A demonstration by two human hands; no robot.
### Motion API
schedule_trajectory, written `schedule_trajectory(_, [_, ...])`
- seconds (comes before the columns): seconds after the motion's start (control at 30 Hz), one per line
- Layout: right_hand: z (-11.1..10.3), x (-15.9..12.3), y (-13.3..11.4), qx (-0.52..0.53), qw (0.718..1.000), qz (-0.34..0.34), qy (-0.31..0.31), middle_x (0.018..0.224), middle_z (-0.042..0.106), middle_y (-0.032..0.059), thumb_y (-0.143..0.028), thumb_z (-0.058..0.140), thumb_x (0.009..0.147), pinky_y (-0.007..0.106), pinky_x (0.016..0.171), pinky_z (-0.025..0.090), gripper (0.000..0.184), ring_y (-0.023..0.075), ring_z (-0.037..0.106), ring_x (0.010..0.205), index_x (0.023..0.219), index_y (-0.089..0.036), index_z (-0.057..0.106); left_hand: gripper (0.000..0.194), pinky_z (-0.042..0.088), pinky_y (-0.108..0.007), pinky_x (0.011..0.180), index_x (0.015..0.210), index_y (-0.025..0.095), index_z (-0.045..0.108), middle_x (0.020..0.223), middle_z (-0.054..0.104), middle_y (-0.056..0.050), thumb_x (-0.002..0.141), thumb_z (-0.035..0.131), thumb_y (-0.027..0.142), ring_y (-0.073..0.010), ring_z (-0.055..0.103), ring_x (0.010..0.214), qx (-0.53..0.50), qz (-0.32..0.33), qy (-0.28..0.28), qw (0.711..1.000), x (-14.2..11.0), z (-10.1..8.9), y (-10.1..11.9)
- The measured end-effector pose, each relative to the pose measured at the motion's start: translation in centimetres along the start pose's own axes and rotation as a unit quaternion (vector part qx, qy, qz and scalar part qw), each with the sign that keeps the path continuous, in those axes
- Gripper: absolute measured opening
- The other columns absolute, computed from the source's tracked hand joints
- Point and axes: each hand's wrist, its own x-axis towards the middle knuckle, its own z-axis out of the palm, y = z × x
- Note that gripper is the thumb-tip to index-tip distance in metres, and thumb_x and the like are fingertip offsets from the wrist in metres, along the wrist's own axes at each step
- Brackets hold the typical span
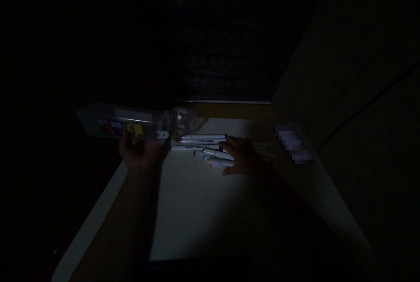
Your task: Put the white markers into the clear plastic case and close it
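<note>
A clear plastic case (pixel 151 118) with a colourful label lies tilted on its side at the left, its clear lid (pixel 182 118) hanging toward the markers. My left hand (pixel 138 153) is closed around the case's near side. Several white markers (pixel 203 139) with coloured ends lie sideways in a loose pile on the table. Over the right end of this pile rests my right hand (pixel 243 155), its fingers spread and touching the markers. My palm hides some of them.
The pale table (pixel 187 203) sits in dim light, with a dark object along its near edge. On the right lies a blurred-out flat item (pixel 293 144). A dark wall with a cable (pixel 361 109) rises at the right side.
</note>
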Motion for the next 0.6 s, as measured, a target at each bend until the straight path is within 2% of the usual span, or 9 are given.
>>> schedule_trajectory(0.1, [0.0,-0.1,0.4,0.005,1.000,0.004,-0.013,0.144,0.038,0.0162,-0.066,0.072,0.057,0.049,0.103,0.026,0.096,0.0339,0.036,0.129,0.137,-0.023,0.043,0.029,0.042,-0.037,0.100,0.107,0.021,0.059,0.107,0.069,-0.001,0.091,0.039,0.036,-0.0198,0.051,0.121,-0.036,0.031,-0.023,0.999,0.0,-0.2,0.2])
schedule_trajectory(0.23, [-0.2,0.0,0.1,-0.009,1.000,-0.010,0.005,0.141,0.040,0.0180,-0.071,0.071,0.052,0.049,0.105,0.024,0.104,0.0361,0.034,0.129,0.139,-0.022,0.042,0.029,0.045,-0.036,0.097,0.109,0.021,0.058,0.103,0.070,-0.002,0.093,0.040,0.037,-0.0194,0.055,0.116,-0.047,-0.007,0.000,0.999,-0.1,0.4,-0.2])
schedule_trajectory(0.37, [-0.4,0.1,-1.0,-0.017,1.000,-0.015,0.010,0.149,0.027,0.0197,-0.075,0.066,0.054,0.058,0.107,0.013,0.110,0.0403,0.019,0.137,0.144,-0.024,0.031,0.030,0.049,-0.035,0.093,0.112,0.023,0.058,0.104,0.070,-0.006,0.088,0.050,0.039,-0.0195,0.060,0.110,-0.070,-0.051,0.007,0.996,-0.4,1.4,-0.9])
schedule_trajectory(0.47, [-0.4,0.2,-2.0,-0.013,0.999,-0.028,0.008,0.152,0.022,0.0169,-0.077,0.063,0.056,0.063,0.107,0.007,0.108,0.0400,0.014,0.139,0.145,-0.027,0.029,0.030,0.050,-0.036,0.093,0.114,0.022,0.057,0.105,0.069,-0.008,0.087,0.052,0.036,-0.0209,0.061,0.108,-0.116,-0.052,-0.009,0.992,-0.6,1.9,-1.4])
schedule_trajectory(0.6, [-0.2,0.3,-2.9,-0.005,0.999,-0.034,0.000,0.153,0.022,0.0158,-0.077,0.062,0.056,0.063,0.108,0.007,0.110,0.0382,0.014,0.140,0.146,-0.024,0.027,0.028,0.052,-0.034,0.091,0.113,0.020,0.058,0.105,0.069,-0.010,0.090,0.048,0.032,-0.0212,0.061,0.109,-0.120,-0.084,-0.003,0.989,-0.8,2.2,-1.7])
